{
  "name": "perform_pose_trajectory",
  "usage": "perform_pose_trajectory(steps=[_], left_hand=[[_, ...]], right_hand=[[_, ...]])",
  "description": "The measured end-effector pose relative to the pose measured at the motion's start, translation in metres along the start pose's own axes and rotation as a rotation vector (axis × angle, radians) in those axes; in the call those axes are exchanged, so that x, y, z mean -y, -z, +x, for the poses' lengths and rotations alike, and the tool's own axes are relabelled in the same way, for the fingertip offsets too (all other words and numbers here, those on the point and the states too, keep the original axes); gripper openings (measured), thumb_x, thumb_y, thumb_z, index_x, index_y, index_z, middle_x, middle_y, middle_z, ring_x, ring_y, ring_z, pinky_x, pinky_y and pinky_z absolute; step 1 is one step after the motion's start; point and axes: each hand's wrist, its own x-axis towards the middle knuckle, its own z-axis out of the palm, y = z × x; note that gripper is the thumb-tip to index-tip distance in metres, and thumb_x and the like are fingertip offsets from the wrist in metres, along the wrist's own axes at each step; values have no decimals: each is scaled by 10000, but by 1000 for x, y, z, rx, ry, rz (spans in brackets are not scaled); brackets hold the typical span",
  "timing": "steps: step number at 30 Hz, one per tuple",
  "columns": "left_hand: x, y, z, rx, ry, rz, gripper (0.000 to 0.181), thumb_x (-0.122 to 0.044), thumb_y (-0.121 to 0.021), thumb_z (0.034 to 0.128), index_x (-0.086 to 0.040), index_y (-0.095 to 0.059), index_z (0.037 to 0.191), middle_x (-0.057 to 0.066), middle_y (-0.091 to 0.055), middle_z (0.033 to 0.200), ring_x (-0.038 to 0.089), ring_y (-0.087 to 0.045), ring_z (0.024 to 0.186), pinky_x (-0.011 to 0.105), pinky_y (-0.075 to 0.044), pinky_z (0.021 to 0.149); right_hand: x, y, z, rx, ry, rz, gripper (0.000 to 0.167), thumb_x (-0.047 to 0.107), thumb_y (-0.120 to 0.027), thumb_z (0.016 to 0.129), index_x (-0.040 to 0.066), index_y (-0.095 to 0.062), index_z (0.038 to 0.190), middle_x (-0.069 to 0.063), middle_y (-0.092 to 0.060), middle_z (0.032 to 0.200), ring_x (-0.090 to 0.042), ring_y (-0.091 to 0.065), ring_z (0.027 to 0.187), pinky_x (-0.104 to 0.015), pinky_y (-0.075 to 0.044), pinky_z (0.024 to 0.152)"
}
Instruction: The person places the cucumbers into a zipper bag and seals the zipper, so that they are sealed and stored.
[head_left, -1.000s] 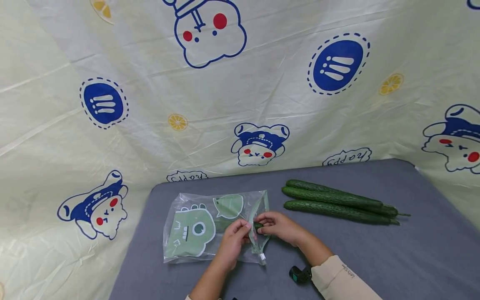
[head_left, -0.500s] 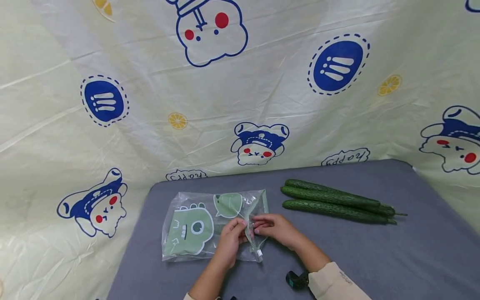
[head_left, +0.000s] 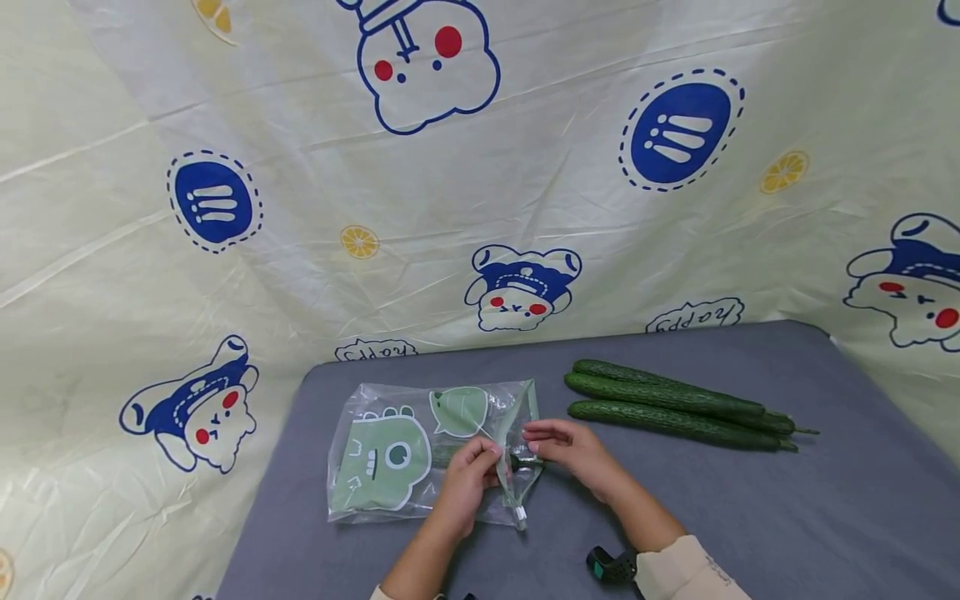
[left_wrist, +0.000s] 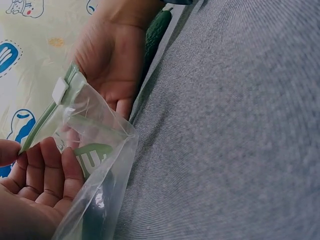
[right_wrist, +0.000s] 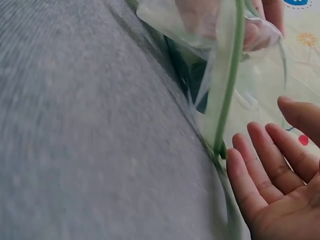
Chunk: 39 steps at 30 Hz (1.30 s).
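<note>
A clear zip bag (head_left: pixel 345 500) with a green cartoon print lies flat on the grey table, its mouth toward the right. My left hand (head_left: pixel 461 483) pinches the bag's green-edged rim (left_wrist: pixel 40 122) between thumb and fingers. Inside the bag, partly hidden by the left hand and the print, is a cucumber (head_left: pixel 517 462), its stem end near the mouth. The right hand (head_left: pixel 577 450) is beside the mouth, holding nothing. In the right wrist view its fingers (right_wrist: pixel 272 165) are spread and slightly bent, close to the green zip strip (right_wrist: pixel 231 75).
Several long cucumbers (head_left: pixel 667 396) lie side by side at the table's right rear, stems pointing right. A white slider (head_left: pixel 521 514) sits at the zip's near end. A printed curtain (head_left: pixel 420 192) hangs behind the grey table (head_left: pixel 847 500).
The right hand has let go of the cucumber's end and drawn back to the right, its fingers opening. My left hand keeps hold of the bag's rim throughout.
</note>
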Motion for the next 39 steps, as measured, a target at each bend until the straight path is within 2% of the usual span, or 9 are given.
perform_pose_trajectory(steps=[5,12,15,17,22,24,31,33,39], left_hand=[[0,0,-1,12,-10,-3,273,-93,-546,978,174,-489,990,-41,-605,731,80,-614,671,233,-528,691],[0,0,0,43,-35,-8,300,-104,-543,988,185,-462,995,-62,-604,737,64,-620,678,228,-532,699],[1,0,0,43,-31,-6,324,-100,-537,990,210,-443,1020,-62,-604,737,65,-621,680,227,-532,700],[1,1,0,41,-27,-6,327,-92,-536,989,218,-438,1030,-59,-600,732,67,-617,678,227,-529,699],[1,1,0,45,-24,-1,337,-97,-539,985,220,-440,1037,-49,-596,723,76,-614,677,230,-525,699],[1,1,0,48,-25,1,341,-100,-538,985,222,-439,1037,-46,-597,727,78,-615,681,232,-526,703],[1,2,0,50,-24,-2,335,-96,-538,984,220,-440,1034,-49,-597,739,76,-618,683,232,-528,707],[1,2,0,49,-27,-1,335,-98,-538,985,219,-441,1032,-46,-597,740,77,-619,685,234,-528,707],[-1,1,-1,56,-31,-5,351,-102,-539,990,229,-432,1046,-47,-593,746,75,-619,685,237,-527,712]], right_hand=[[5,9,-6,-55,-10,-22,487,189,-710,942,-25,-584,1360,-229,-635,1342,-337,-634,1226,-192,-530,916],[16,28,-17,-108,-14,-42,553,241,-734,925,0,-564,1393,-224,-611,1380,-87,-666,1131,-216,-545,917],[20,37,-22,-126,-7,-61,571,270,-732,925,14,-556,1404,-216,-601,1398,-36,-662,1114,-212,-547,912],[21,43,-25,-139,-1,-84,572,280,-727,929,21,-554,1409,-206,-597,1408,-82,-659,1154,-210,-547,913],[26,57,-34,-186,-9,-139,570,301,-707,946,50,-540,1430,-167,-575,1448,-310,-573,1322,-188,-534,928],[28,64,-38,-210,-17,-166,582,328,-700,949,68,-531,1442,-149,-570,1457,-303,-560,1337,-171,-525,928],[37,88,-51,-277,6,-226,614,385,-669,963,97,-498,1477,-129,-542,1485,46,-569,1216,-133,-511,905],[40,96,-55,-283,21,-232,614,383,-659,970,96,-487,1485,-83,-553,1474,72,-559,1207,-124,-509,901],[43,119,-63,-307,37,-280,607,378,-624,993,95,-457,1504,197,-551,1364,115,-540,1181,-100,-499,878]])
